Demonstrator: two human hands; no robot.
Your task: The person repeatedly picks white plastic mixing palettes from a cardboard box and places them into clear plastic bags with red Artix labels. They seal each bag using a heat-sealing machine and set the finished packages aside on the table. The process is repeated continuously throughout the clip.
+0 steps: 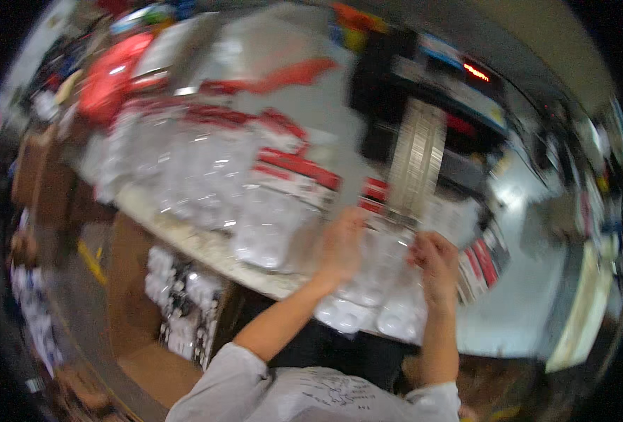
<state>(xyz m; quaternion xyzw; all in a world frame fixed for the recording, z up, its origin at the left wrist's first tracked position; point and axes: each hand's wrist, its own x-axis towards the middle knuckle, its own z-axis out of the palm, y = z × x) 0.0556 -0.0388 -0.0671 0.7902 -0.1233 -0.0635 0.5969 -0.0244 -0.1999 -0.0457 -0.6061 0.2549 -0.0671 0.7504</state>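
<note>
In front of me lies a clear plastic pack of white rounded pieces [369, 271], its near end at the table's edge and its top beside a ribbed metal strip [417, 158]. My left hand [341, 245] is closed on the pack's upper left side, close to a red and white card [374, 195]. On the other side my right hand [434, 261] pinches the pack's upper right corner. Motion blurs the fingertips, and the exact kind of the white pieces cannot be made out.
Several similar packs with red and white header cards [297, 172] lie to the left. A black machine with a lit red display [476, 72] stands at the far right. Below the table's left edge is an open cardboard box [134, 281] holding white pieces. A red bag [114, 77] sits far left.
</note>
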